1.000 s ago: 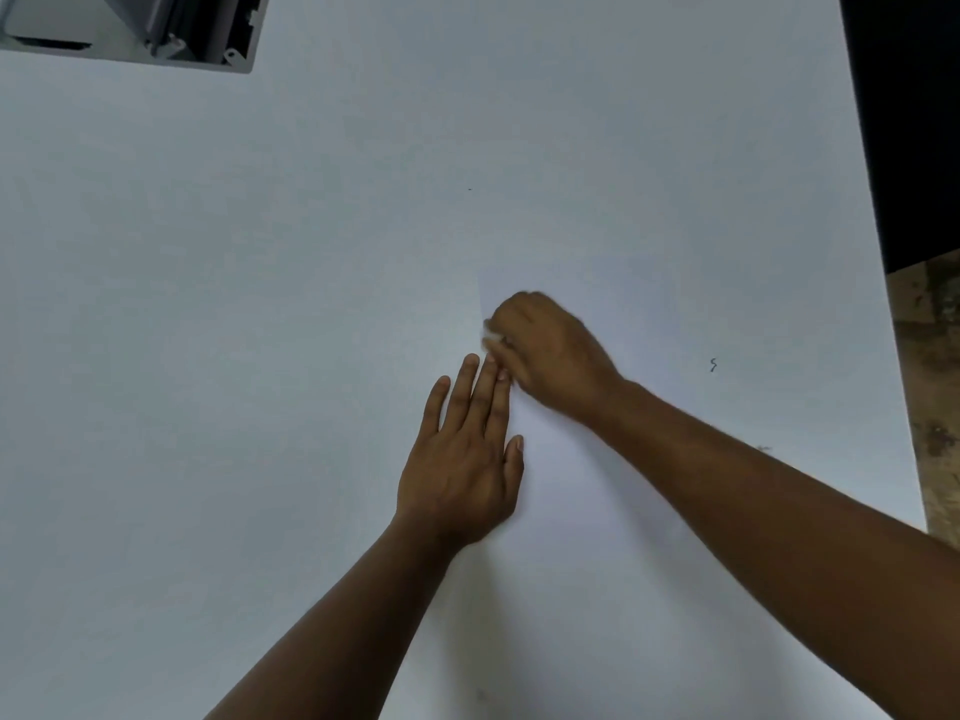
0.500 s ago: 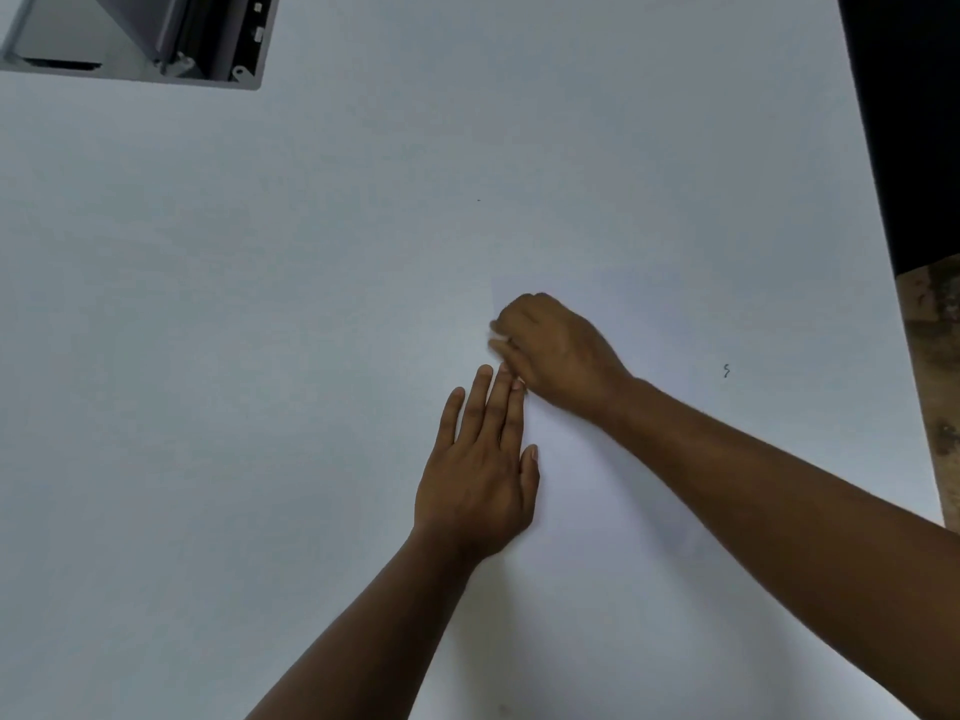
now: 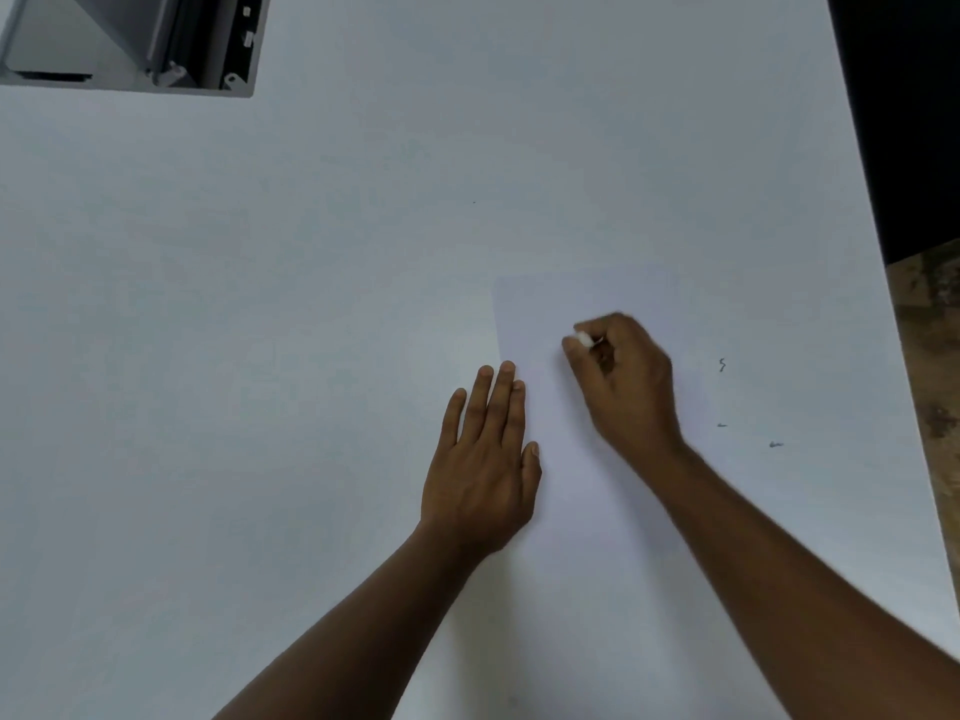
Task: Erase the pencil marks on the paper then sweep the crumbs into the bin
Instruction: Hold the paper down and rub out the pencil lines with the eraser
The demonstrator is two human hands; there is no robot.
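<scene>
A white sheet of paper (image 3: 582, 511) lies on the white table (image 3: 260, 356), its left edge running down from the middle of the view. My left hand (image 3: 483, 470) lies flat with straight fingers on the paper's left edge. My right hand (image 3: 623, 381) is over the upper part of the sheet and pinches a small white eraser (image 3: 584, 339) between its fingertips. Small dark eraser crumbs (image 3: 722, 365) lie to the right of the right hand, with others (image 3: 775, 444) nearer the table's right edge.
A grey open bin (image 3: 130, 49) sits at the table's far left corner. The table's right edge (image 3: 883, 283) borders a dark area and a brown floor (image 3: 930, 356).
My right hand with the eraser has moved right, away from the paper's left edge and from the left fingertips. The left hand stays flat on the paper.
</scene>
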